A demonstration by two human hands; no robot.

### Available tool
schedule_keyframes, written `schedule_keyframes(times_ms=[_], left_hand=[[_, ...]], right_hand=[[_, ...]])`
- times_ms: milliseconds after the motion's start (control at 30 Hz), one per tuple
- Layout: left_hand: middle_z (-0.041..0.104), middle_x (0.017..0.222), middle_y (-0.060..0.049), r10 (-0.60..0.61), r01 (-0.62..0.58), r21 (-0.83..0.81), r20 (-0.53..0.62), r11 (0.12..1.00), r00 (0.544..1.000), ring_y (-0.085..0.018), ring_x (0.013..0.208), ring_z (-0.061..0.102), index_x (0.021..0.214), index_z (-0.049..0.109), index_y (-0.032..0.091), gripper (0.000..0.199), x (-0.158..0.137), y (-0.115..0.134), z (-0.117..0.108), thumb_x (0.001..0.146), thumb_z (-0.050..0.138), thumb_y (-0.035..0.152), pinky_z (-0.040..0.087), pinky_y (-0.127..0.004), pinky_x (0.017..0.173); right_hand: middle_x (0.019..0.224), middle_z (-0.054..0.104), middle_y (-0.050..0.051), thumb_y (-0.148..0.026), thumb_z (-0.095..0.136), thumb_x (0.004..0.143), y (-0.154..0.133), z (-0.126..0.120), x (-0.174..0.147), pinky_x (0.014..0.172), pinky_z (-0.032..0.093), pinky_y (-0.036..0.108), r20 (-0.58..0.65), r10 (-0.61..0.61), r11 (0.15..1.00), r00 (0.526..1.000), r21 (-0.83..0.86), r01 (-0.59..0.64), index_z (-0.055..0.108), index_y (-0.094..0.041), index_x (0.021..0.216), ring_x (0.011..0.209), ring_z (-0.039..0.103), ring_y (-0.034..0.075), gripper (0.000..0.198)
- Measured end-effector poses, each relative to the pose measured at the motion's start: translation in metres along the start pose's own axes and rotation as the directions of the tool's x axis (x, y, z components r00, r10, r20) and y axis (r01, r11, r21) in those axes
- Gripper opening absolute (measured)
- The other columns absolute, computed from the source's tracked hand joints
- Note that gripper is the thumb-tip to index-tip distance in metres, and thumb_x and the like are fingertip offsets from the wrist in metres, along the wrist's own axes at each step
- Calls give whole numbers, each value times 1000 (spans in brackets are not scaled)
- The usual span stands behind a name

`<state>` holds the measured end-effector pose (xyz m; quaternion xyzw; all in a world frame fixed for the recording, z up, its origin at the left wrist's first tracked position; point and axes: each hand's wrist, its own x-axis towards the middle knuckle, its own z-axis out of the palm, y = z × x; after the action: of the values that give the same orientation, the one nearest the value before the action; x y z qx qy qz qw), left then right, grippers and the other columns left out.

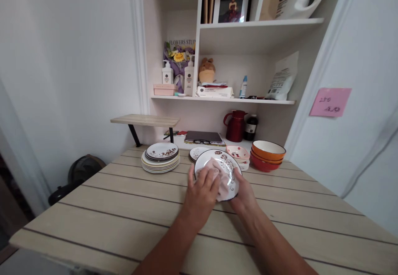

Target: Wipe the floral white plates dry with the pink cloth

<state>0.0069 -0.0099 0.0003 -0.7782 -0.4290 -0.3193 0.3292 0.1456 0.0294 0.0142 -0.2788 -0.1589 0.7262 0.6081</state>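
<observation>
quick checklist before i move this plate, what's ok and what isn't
1. Right hand gripping the plate at its edge: ok.
2. Plate's face uncovered: not ok, the cloth and left hand are on it.
3. Plate dry all over: cannot tell, part is hidden.
4. Plate stack on the left upright: ok.
5. Orange and red bowls nested upright: ok.

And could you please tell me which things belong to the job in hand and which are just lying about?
In the job: pink cloth, held plate; perhaps also left plate stack, bowl stack.
Lying about: red jug, eyeglasses, dark bottle.
</observation>
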Motion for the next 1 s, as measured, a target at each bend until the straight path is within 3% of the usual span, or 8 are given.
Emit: schedule_keyframes(times_ms=[100,200,267,433,600,767,867,1000], left_hand=[[57,135,-3,25,-25,-43,-9,999,1000,-24,131,40,125,56,27,33,0,3,2,94,45,24,14,-60,116],[59,131,-4,-30,36,-125,46,992,998,-23,120,49,125,57,30,35,0,-3,6,92,48,21,31,-51,110],[59,127,-4,4,13,-197,84,980,996,-22,115,51,124,58,29,35,0,-9,6,90,53,22,40,-42,103],[58,126,-5,135,-99,-302,100,948,986,-23,118,48,122,58,28,46,2,-13,4,78,70,36,39,-42,104],[59,125,-4,11,0,-226,44,974,999,-25,114,50,116,62,31,39,5,-19,4,78,71,30,36,-50,106],[62,117,-7,-153,148,-120,-29,982,988,-26,110,52,114,64,27,36,5,-32,8,79,69,25,45,-47,95],[62,114,-8,-115,112,-103,-26,988,993,-25,106,53,115,63,24,32,2,-28,11,83,64,21,48,-43,90],[63,114,-6,54,-58,-152,-35,987,998,-22,102,54,115,63,23,29,0,-10,14,87,58,19,48,-38,88]], right_hand=[[100,75,14,-41,46,92,1,2,-3,86,54,37,8,33,999,999,-3,-33,61,-9,120,93,70,24,45],[94,75,13,-41,49,91,1,2,-4,79,56,37,1,28,1000,1000,-9,-28,64,-10,114,83,71,24,42],[83,75,11,-44,49,90,2,2,-5,68,56,37,-15,57,998,998,-33,-57,65,-10,108,68,70,23,41],[69,73,7,-46,52,89,7,3,-9,47,51,31,11,182,978,983,-107,-180,66,-12,94,51,65,20,38],[79,76,10,-38,56,88,19,9,-13,57,54,28,66,105,987,992,-130,-96,68,-11,97,62,69,19,31],[76,76,9,-41,54,89,21,13,-12,70,56,36,-14,95,988,995,-124,-96,69,-12,99,67,71,22,33],[83,77,10,-36,50,91,10,10,-8,80,55,38,-18,56,997,998,-48,-57,67,-13,106,77,72,23,32],[83,77,11,-38,47,92,-5,6,-5,79,55,37,-27,41,999,999,2,-41,66,-11,104,75,72,23,35]])
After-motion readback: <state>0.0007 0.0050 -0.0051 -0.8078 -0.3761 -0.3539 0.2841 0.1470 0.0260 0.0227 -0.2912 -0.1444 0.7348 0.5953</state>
